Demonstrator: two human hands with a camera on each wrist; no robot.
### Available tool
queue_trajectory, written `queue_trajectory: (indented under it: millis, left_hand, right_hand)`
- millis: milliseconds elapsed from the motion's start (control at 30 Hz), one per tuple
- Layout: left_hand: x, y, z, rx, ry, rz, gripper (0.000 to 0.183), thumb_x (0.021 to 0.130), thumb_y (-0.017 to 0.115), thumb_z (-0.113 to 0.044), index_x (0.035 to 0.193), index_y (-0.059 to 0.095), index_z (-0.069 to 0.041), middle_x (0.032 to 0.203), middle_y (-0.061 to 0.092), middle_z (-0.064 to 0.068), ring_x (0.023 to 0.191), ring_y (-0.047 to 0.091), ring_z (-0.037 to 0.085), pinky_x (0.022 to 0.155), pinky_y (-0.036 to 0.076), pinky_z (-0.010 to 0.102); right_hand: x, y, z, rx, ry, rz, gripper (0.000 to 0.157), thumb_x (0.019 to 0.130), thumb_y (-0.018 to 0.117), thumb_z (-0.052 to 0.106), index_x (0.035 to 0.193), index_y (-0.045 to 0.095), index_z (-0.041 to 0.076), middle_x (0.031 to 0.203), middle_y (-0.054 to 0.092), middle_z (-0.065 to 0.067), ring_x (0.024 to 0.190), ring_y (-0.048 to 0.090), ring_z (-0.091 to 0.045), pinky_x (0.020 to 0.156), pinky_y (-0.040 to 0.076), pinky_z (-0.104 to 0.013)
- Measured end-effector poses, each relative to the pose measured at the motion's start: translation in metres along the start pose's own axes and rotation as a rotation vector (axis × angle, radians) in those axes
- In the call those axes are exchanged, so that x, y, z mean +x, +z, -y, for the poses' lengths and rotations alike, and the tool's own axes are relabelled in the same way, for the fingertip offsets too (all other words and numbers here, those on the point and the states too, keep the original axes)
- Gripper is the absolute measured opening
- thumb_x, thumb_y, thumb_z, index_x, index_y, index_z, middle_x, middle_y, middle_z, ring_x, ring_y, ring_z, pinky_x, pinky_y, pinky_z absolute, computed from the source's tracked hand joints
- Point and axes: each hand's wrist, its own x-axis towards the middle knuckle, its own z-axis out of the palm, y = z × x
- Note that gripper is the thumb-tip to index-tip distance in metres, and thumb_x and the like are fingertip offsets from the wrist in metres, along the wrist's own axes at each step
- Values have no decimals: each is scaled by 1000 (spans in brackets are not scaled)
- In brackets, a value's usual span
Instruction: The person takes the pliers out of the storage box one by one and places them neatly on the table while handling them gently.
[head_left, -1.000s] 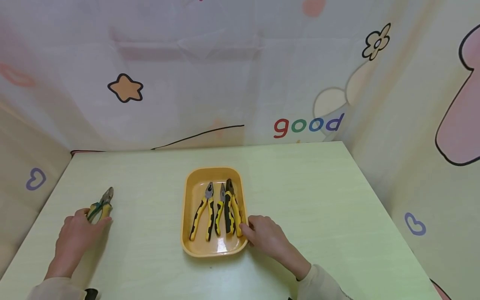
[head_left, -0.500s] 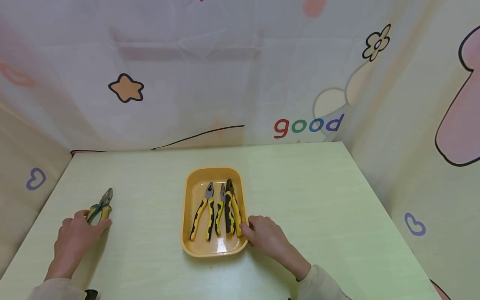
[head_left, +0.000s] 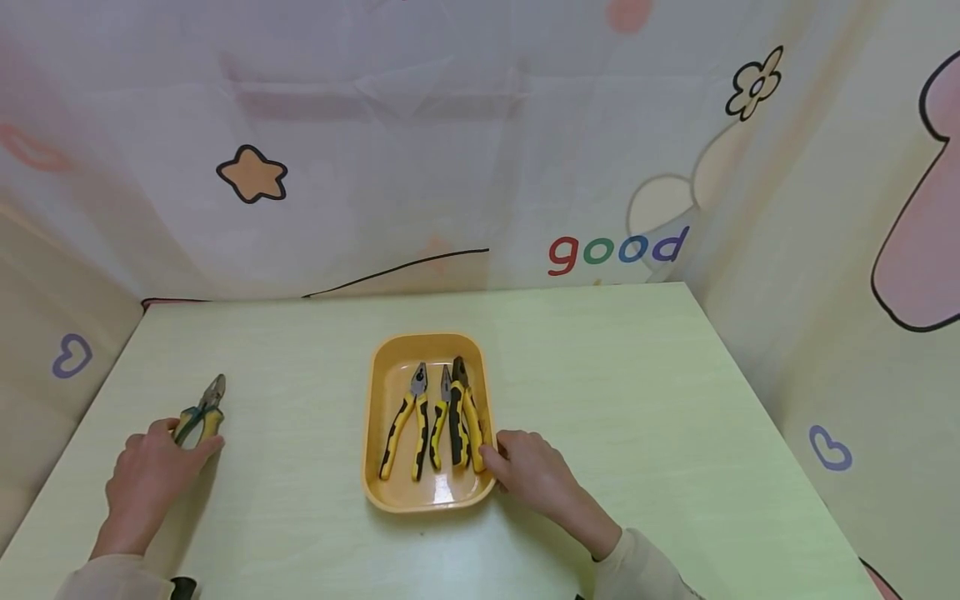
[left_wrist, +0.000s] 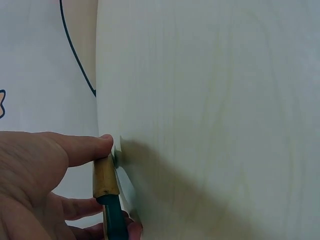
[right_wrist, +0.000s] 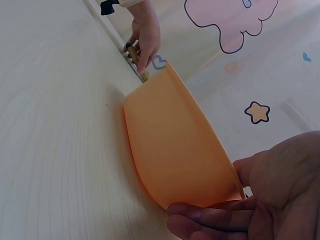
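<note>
At the left of the table, my left hand (head_left: 153, 469) grips the handles of a pair of pliers (head_left: 212, 398) with worn yellow and green grips; the metal head points away from me. In the left wrist view the thumb and fingers lie around the pliers' handle (left_wrist: 106, 177). My right hand (head_left: 536, 468) holds the right wall of an orange tray (head_left: 390, 498), thumb over the rim and fingers under the outside, as the right wrist view shows. Inside the tray lie yellow-and-black pliers (head_left: 420, 417), a smaller pair (head_left: 438, 425) and a larger pair (head_left: 459, 417) side by side.
The pale wooden table (head_left: 637, 400) is bounded by a printed cloth (head_left: 375, 167) at the back and both sides. Its bare surface stretches between the left hand and the tray, and to the right of the tray.
</note>
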Motion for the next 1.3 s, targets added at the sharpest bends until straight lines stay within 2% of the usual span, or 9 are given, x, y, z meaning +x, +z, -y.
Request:
queue_trajectory:
  millis: [133, 433, 767, 967, 1300]
  left_hand:
    - [-1, -1, -2, 19, -10, 2, 93, 94, 65, -57, 145, 34, 15, 119, 43, 42, 97, 51, 51, 65, 45, 55]
    - [-2, 0, -4, 36, -8, -4, 92, 94, 66, -56, 144, 36, 15, 122, 43, 44, 107, 46, 58, 67, 46, 61]
    - [-1, 3, -4, 31, -8, -10, 92, 94, 67, -55, 142, 36, 17, 117, 39, 44, 101, 47, 56, 66, 45, 60]
    - [0, 4, -5, 33, -20, -26, 90, 93, 68, -53, 142, 36, 16, 117, 39, 43, 104, 47, 57, 68, 45, 61]
    - [-1, 4, -5, 23, -32, -5, 94, 93, 68, -54, 144, 33, 16, 120, 37, 44, 107, 43, 58, 70, 45, 64]
  right_hand:
    - [0, 0, 0, -1, 1, 2, 33, 102, 54, 25, 72, 56, 12, 59, 52, 4, 49, 41, -10, 45, 31, -25]
    - [0, 0, 0, -1, 13, 8, 32, 103, 54, 25, 74, 56, 12, 60, 53, 4, 49, 41, -10, 45, 31, -25]
    - [0, 1, 0, 0, 21, 10, 32, 102, 54, 26, 74, 56, 12, 60, 54, 3, 49, 42, -11, 45, 31, -25]
    - [0, 1, 0, 4, 23, 11, 31, 102, 54, 26, 74, 56, 12, 60, 54, 3, 50, 41, -11, 45, 31, -25]
    - [0, 1, 0, 7, 20, 4, 31, 101, 54, 26, 73, 56, 12, 60, 54, 3, 50, 42, -11, 45, 31, -25]
